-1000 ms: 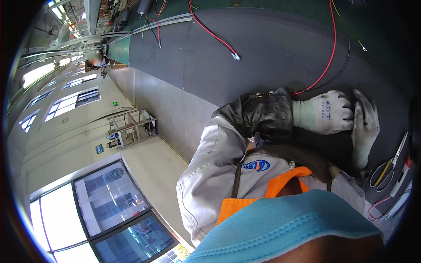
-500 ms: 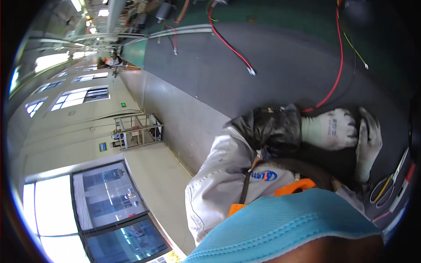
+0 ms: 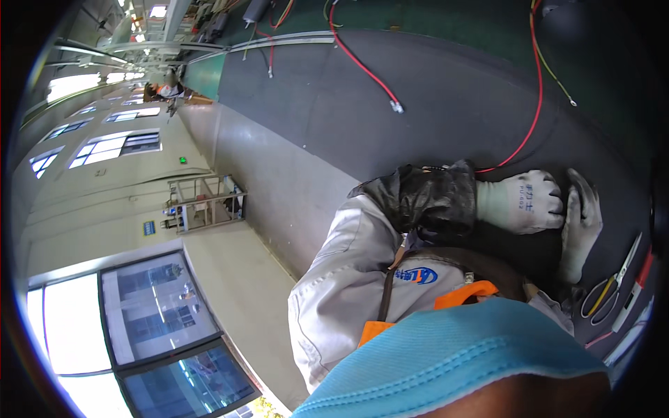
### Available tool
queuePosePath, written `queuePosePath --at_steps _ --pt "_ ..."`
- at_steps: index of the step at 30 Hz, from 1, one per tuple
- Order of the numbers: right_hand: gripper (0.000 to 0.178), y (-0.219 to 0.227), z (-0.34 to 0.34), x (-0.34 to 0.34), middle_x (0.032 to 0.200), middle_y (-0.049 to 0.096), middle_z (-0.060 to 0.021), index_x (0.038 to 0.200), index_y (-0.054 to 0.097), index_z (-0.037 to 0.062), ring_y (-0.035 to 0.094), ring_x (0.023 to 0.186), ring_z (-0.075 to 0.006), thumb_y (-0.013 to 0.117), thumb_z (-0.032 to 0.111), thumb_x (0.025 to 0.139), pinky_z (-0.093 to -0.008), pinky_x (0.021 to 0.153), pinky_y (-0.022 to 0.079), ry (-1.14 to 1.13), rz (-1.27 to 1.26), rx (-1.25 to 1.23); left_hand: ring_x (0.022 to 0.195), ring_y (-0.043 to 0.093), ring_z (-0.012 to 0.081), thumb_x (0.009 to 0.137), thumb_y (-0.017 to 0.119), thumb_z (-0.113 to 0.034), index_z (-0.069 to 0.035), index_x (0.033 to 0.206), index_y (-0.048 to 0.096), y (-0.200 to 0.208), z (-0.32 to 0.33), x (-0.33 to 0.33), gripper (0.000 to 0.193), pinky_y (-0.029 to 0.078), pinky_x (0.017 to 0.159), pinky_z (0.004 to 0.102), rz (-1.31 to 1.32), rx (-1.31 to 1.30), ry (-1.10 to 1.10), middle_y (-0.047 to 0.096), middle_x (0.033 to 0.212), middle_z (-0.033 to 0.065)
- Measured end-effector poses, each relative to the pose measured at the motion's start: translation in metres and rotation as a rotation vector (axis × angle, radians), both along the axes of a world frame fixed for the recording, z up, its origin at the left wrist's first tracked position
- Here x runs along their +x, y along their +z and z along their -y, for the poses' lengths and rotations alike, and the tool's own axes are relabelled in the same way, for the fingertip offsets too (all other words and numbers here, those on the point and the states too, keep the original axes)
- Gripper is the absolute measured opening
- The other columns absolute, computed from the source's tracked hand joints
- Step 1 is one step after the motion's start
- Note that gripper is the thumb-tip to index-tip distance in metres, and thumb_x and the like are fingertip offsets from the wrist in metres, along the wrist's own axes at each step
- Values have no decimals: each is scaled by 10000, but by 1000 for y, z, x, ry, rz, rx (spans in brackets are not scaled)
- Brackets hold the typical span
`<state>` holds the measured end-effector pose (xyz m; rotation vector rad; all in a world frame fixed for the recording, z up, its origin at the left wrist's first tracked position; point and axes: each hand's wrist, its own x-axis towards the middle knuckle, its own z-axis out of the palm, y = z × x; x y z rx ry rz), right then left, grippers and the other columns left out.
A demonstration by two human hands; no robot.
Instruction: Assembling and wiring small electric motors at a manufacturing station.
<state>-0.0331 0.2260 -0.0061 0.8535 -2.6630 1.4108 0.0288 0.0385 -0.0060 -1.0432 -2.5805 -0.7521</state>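
Both my hands wear whitish work gloves, and they meet just above the dark mat (image 3: 446, 104) on the right of the view. My left hand (image 3: 527, 202), below a black sleeve cover (image 3: 439, 202), has its fingers curled in toward the right hand. My right hand (image 3: 580, 223) faces it, fingers bent and drawn together. Whatever lies between the fingertips is hidden. A red cable (image 3: 538, 104) curves down the mat and disappears behind my left wrist. Beside it hangs a thin yellow-green wire (image 3: 557, 80) with a metal terminal at its end.
Scissors (image 3: 620, 279) and a red-and-white tool (image 3: 635, 296) lie right of my hands. Another red-and-black cable (image 3: 369, 73) with terminals lies farther off. Leftward stand a metal frame cart (image 3: 205, 202) and windows; another person (image 3: 169, 89) is far back.
The view has swung slightly, so the room on the left sits farther left. My hands keep nearly the same pose, the fingers shifted only slightly.
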Motion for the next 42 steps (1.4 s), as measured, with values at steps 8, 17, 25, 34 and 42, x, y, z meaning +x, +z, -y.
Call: queuePosePath --at_steps 8,17,25,34,42 --pt "258 -3 -2 1 1169 712 -117 1208 704 26 671 1056 -238 574 84 992 -337 928 520 -18 52 -47 962 622 230 776 721 -245 -138 969 680 3 -2 3 225 492 924 445 -51 49 12 636 966 14" --pt "250 16 -4 12 1138 726 -120 1199 715 65 678 1057 -283 571 148 1012 -377 941 523 -59 -2 -4 921 623 247 796 669 -201 -111 956 678 15 -5 2 183 494 853 426 43 -77 -70 641 934 42" --pt "208 14 27 24 1082 728 -98 1120 736 93 668 991 -322 636 132 942 -410 883 550 -9 -144 -33 1070 592 325 826 673 -118 -67 1162 655 32 22 24 340 460 942 477 125 25 -27 625 1086 111" --pt "234 71 -14 -71 1080 709 -124 1154 700 80 678 984 -316 637 185 955 -400 859 546 -138 -320 278 1075 602 307 833 667 -97 -64 1173 649 33 20 21 342 477 944 465 33 39 -68 631 1078 103" --pt "416 80 -14 -251 1359 638 -92 1401 593 181 625 1202 -267 458 226 1010 -408 1039 486 -679 -272 989 1096 591 312 834 658 -68 -57 1209 637 30 23 27 376 463 975 466 74 42 -71 615 1132 109"
